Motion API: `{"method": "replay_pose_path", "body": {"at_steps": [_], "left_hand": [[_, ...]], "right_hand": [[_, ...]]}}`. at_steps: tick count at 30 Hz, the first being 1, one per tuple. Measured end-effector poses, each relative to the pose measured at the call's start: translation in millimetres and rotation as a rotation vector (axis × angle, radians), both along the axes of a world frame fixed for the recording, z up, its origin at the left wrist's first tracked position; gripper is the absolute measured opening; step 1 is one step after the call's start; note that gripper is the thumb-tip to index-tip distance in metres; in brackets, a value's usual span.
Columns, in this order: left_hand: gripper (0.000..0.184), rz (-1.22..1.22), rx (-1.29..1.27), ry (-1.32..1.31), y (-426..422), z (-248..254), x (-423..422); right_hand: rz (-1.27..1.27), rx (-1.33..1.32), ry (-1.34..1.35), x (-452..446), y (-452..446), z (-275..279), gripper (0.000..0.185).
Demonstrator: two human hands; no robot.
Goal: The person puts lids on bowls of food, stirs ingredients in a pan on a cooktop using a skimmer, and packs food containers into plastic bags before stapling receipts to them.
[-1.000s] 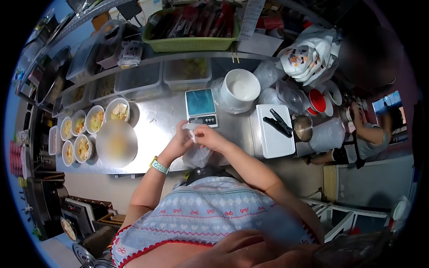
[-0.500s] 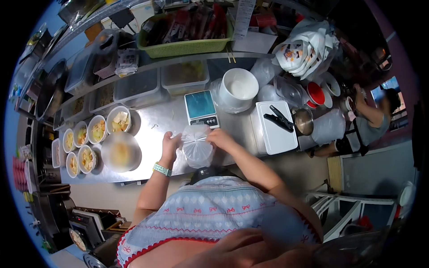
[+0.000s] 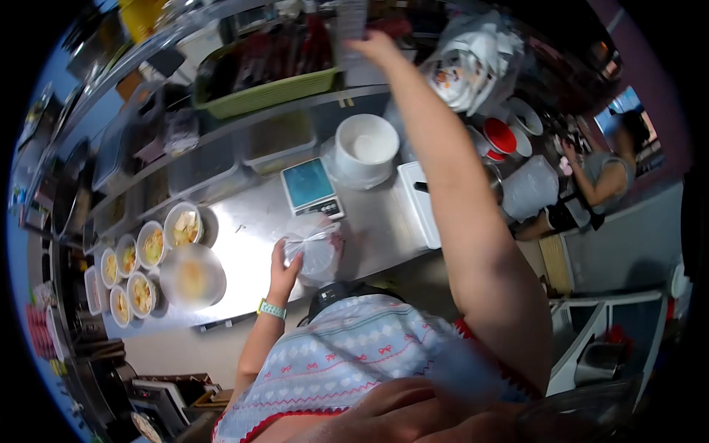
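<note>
A round tub in a knotted clear plastic bag (image 3: pixel 319 255) sits at the near edge of the steel counter. My left hand (image 3: pixel 284 272) grips its left side, thumb and fingers against the plastic. My right hand (image 3: pixel 377 49) reaches far up to the shelf, its fingertips at the lower part of a hanging paper slip (image 3: pixel 353 18). Blur hides whether those fingers pinch the slip. Just beyond the bag lies a digital scale (image 3: pixel 310 184). White stacked bowls (image 3: pixel 367 148) stand to the right of the scale.
Several bowls of food (image 3: pixel 153 244) stand at left on the counter (image 3: pixel 251 258). A green basket (image 3: pixel 266 94) of packets and white plastic bags (image 3: pixel 476 66) are at the back. My right arm partly covers a white cutting board (image 3: pixel 419 203). Another person (image 3: pixel 609 173) is at far right.
My right hand has let go of the bag's knot and risen to the paper slip on the shelf. My left hand has stayed at the bagged tub. The view has turned slightly.
</note>
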State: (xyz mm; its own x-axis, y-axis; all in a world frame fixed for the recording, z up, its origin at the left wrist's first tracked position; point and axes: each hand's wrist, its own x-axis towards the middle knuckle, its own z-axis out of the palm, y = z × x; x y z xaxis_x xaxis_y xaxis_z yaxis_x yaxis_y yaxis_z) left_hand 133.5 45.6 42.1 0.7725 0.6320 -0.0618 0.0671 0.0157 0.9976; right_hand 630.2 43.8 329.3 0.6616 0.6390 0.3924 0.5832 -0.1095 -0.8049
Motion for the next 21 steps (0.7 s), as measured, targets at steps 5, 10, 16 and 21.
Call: {"method": "replay_pose_path", "body": {"at_steps": [5,10,16,21], "left_hand": [[0.047,0.219,-0.069,0.051,-36.9,3.8,6.0],[0.048,0.538,0.011,0.001,-90.9,-4.4,32.8],[0.057,0.858,0.184,0.120,-134.4,7.1,85.7],[0.053,1.008,0.197,0.182,-144.2,2.4,98.3]], "right_hand": [[0.209,-0.264,0.046,-81.4,-78.7,-24.7,0.039],[0.170,0.300,-0.211,-8.4,-295.0,-13.3,0.015],[-0.602,0.556,-0.627,237.5,-438.3,54.1,0.013],[-0.739,-0.075,-0.684,454.3,-431.2,-29.0,0.030]]}}
